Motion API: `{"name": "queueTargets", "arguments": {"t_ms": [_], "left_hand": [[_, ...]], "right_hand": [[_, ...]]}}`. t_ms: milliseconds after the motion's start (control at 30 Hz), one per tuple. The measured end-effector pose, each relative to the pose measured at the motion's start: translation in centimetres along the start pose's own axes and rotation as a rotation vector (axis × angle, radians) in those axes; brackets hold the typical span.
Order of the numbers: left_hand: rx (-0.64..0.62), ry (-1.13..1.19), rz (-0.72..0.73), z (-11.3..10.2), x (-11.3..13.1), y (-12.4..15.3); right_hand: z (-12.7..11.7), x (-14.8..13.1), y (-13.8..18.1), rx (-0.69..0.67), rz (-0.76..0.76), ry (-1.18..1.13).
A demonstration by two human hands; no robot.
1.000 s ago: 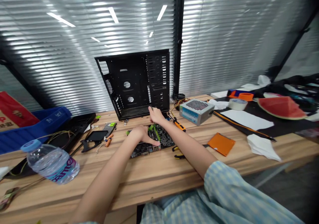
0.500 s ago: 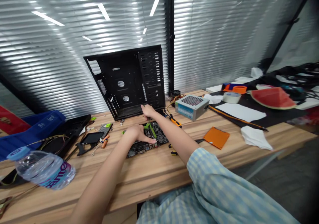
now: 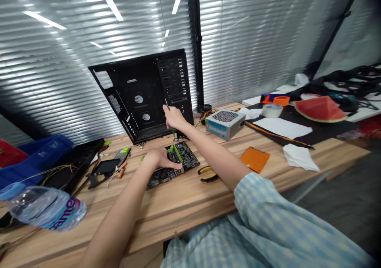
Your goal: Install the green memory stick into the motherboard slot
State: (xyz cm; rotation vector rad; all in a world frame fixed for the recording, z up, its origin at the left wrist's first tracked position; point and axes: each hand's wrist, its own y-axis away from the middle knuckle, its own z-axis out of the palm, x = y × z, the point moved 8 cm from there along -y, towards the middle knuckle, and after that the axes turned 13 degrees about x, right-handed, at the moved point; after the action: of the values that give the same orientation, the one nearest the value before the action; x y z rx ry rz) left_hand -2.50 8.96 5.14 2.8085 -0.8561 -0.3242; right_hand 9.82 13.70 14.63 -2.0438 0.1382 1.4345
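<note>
My right grip (image 3: 174, 117) has risen toward twelve o'clock with a thin strip (image 3: 173, 133) pinched, seemingly free of the motherboard (image 3: 188, 155) at the case's (image 3: 149, 81) five o'clock, though I cannot tell whether my left grip (image 3: 157, 157) clasps that board.

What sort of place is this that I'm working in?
Probably an office or workshop corner used for computer work: on the wooden table are an open black computer case, a motherboard and what looks like a power supply.
</note>
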Motion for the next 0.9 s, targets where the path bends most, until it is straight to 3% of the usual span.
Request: {"name": "queueTargets", "arguments": {"t_ms": [100,333,900], "left_hand": [[-0.001,-0.002,-0.003,-0.2,0.0,0.2],[-0.009,0.012,-0.001,0.1,-0.2,0.1],[-0.023,-0.001,0.034,-0.1,0.4,0.6]], "right_hand": [[-0.5,1.0,1.3,0.0,0.035,-0.094],[-1.2,6.2,5.2,0.123,0.087,-0.145],[-0.4,7.0,6.8,0.124,0.021,-0.094]]}}
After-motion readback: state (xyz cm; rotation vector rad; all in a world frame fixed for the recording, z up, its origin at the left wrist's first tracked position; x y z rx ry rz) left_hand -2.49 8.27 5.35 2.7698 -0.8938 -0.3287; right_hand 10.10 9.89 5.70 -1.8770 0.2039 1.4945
